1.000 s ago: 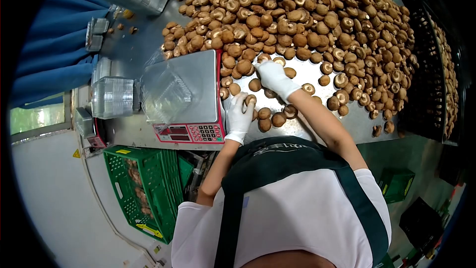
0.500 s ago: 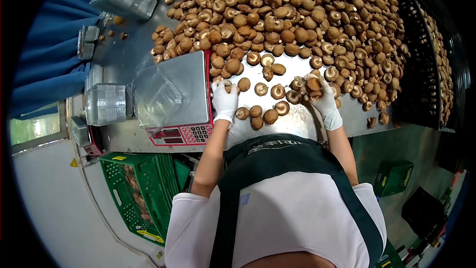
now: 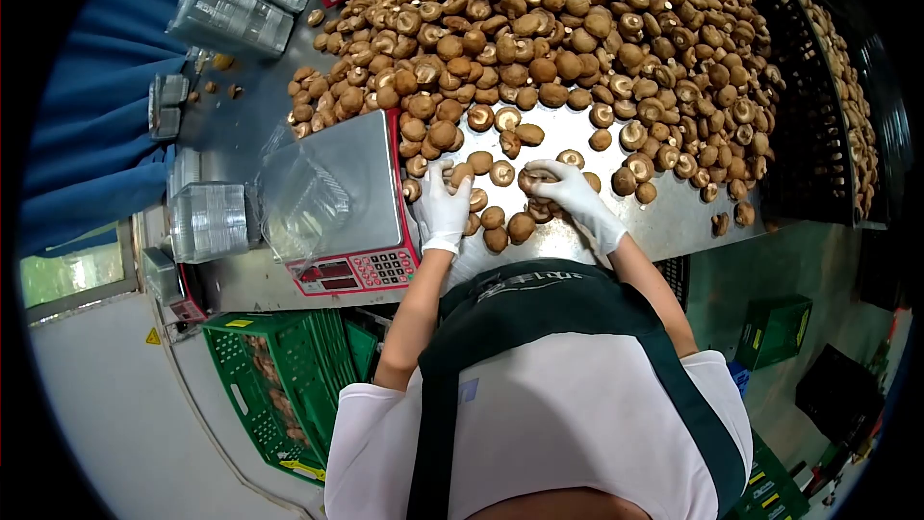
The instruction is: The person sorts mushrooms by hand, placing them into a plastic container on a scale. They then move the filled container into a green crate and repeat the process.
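My left hand (image 3: 446, 210), in a white glove, is closed with thumb and fingers around a brown shiitake mushroom (image 3: 462, 173) beside the scale's right edge. To its right, my gloved right hand (image 3: 577, 200) curls over a shiitake mushroom (image 3: 529, 180); its palm faces down and hides part of the caps beneath. Between and below the hands, several loose shiitake mushrooms (image 3: 521, 226) lie on the metal table (image 3: 568, 248), some cap up, some gills up. Beyond them rises a large shiitake heap (image 3: 558, 39).
A red-edged digital scale (image 3: 337, 173) carries clear plastic trays (image 3: 306, 195). More stacked clear trays (image 3: 231, 14) stand at the far left. A black crate (image 3: 818, 96) of mushrooms borders the right side. Green crates (image 3: 269, 385) sit below the table's front edge.
My right hand has moved left, closer to my left hand, onto mushrooms near the middle. The left hand has shifted slightly, and its mushroom now shows between thumb and fingers.
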`<action>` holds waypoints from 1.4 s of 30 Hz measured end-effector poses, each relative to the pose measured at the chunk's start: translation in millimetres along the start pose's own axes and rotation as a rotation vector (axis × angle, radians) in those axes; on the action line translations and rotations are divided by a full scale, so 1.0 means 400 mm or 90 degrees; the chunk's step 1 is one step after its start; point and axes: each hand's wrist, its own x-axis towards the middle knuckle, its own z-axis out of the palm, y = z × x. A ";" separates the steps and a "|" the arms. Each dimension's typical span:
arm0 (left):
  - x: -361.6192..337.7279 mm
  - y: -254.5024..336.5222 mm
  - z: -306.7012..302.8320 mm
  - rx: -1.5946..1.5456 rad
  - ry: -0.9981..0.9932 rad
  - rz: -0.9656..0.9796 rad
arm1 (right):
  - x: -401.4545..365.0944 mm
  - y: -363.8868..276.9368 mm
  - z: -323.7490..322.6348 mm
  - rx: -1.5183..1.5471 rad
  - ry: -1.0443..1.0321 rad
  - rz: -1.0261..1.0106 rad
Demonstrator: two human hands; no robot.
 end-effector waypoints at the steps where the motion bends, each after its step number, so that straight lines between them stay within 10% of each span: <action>1: -0.004 0.002 0.000 0.001 -0.004 0.000 | 0.005 -0.015 0.036 -0.126 0.055 -0.077; 8: 0.005 0.023 -0.038 -0.198 0.007 -0.078 | 0.141 0.009 0.162 -0.868 0.066 -0.155; 12: 0.008 -0.009 -0.072 -0.396 0.010 -0.124 | 0.096 -0.050 0.138 -0.545 0.112 -0.166; 15: -0.026 0.073 -0.095 -0.377 -0.066 -0.174 | 0.057 -0.056 0.099 0.130 -0.082 -0.049; 19: -0.096 0.093 -0.015 -0.237 -0.248 0.056 | -0.037 -0.065 0.048 0.065 -0.170 0.034; 23: -0.076 0.080 -0.008 -0.275 -0.226 -0.061 | -0.170 0.001 -0.072 0.187 -0.049 0.069; 26: -0.031 0.052 -0.033 -0.043 -0.125 0.054 | -0.311 0.072 -0.251 -0.105 -0.067 -0.069; 28: -0.005 0.017 -0.028 0.043 -0.142 0.105 | -0.423 0.001 -0.329 -0.269 -0.126 0.116; 33: 0.032 0.010 0.035 0.185 -0.166 0.258 | -0.513 0.053 -0.416 -0.354 0.193 0.147; 37: 0.065 0.016 0.055 0.287 -0.294 0.231 | -0.412 0.005 -0.297 -0.357 0.230 0.090; 42: 0.016 0.128 -0.002 -0.276 -0.414 -0.073 | -0.253 -0.040 -0.088 -0.129 0.229 -0.101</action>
